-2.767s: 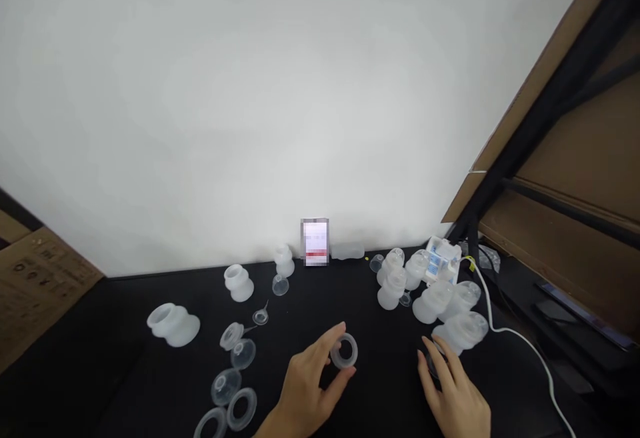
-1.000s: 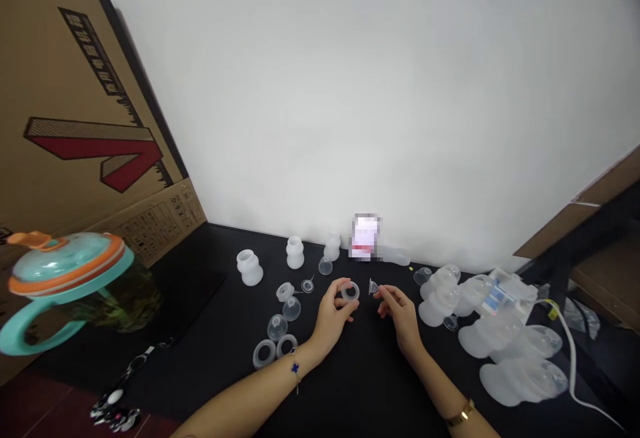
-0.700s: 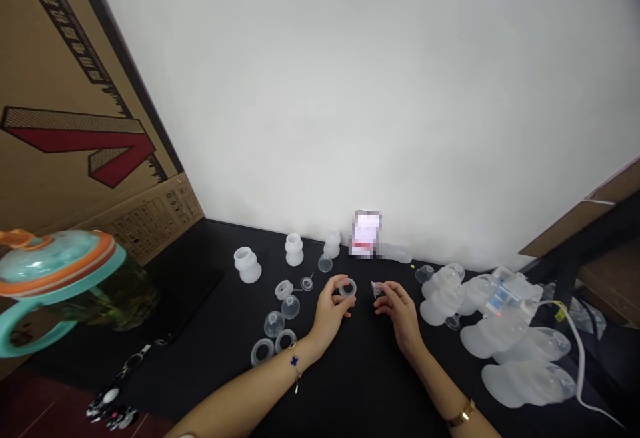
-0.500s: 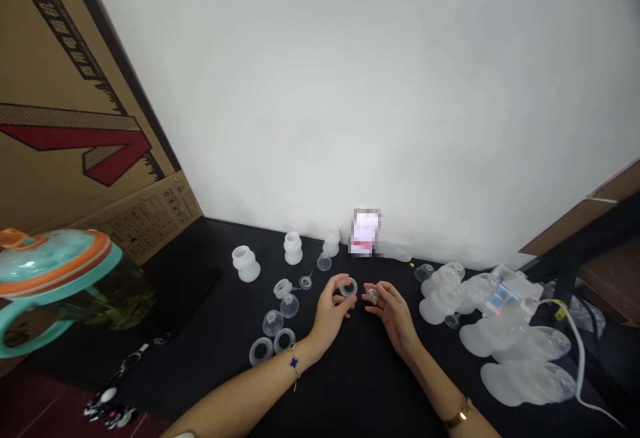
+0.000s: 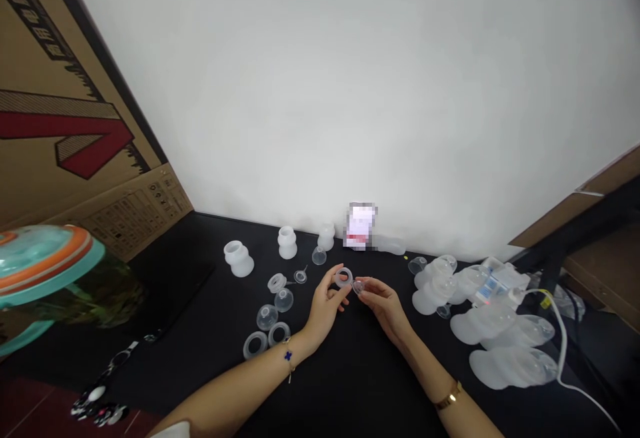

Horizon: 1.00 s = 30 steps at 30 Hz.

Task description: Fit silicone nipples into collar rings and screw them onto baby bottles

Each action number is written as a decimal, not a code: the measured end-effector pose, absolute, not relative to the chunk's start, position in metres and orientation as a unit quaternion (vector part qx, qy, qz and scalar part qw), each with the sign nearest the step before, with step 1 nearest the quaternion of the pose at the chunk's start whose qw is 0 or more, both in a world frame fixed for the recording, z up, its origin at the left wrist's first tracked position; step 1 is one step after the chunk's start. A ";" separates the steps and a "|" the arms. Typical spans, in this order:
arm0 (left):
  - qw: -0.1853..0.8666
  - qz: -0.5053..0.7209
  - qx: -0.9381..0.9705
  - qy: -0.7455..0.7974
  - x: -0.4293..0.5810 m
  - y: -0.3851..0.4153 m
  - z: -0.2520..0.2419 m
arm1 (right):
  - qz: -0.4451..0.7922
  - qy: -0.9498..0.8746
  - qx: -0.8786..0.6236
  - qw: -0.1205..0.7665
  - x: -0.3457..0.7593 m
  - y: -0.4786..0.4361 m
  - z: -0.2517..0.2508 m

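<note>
My left hand (image 5: pixel 325 308) pinches a translucent silicone ring (image 5: pixel 343 278) between thumb and fingers. My right hand (image 5: pixel 383 308) holds a small transparent cone-shaped piece (image 5: pixel 358 287) in its fingertips, right up against the ring. Both hands sit in the middle of the black table (image 5: pixel 360 371). The nearest loose pieces lie left of my left hand: a small disc with a stem (image 5: pixel 301 277), a transparent dome (image 5: pixel 283 300) and a silicone ring (image 5: pixel 279 334).
Frosted silicone bottle-shaped parts (image 5: pixel 239 258) stand at the back left. A heap of larger frosted parts (image 5: pixel 513 366) fills the right side, beside a white cable (image 5: pixel 563 345). A teal-and-orange lidded mug (image 5: pixel 45 271) and a cardboard box (image 5: pixel 75 111) stand at the left.
My hands have come closer together, and the small cone piece now touches the ring. The view has drifted slightly, so the scene sits a little lower-left in the picture.
</note>
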<state>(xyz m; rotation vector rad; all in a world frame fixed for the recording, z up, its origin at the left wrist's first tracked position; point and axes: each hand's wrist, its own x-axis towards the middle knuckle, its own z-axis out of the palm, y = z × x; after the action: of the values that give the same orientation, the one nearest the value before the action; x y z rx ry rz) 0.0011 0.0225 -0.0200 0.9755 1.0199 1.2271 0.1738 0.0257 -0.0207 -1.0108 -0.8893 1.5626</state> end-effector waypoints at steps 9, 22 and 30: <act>0.597 0.532 0.406 0.443 0.002 0.024 -0.020 | 0.649 -0.357 -0.428 0.519 0.170 0.025 -0.019; 0.616 0.517 0.406 0.435 0.003 0.023 -0.016 | 0.699 -0.333 -0.389 0.499 0.177 0.032 -0.026; 0.603 0.526 0.400 0.447 0.003 0.023 -0.023 | 0.737 -0.333 -0.357 0.468 0.180 0.031 -0.016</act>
<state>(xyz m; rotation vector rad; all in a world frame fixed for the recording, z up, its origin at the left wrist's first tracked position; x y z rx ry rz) 0.0034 0.0234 -0.0232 0.9252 1.0355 1.2186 0.1802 0.0313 -0.0159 -0.8769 -0.8159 1.8078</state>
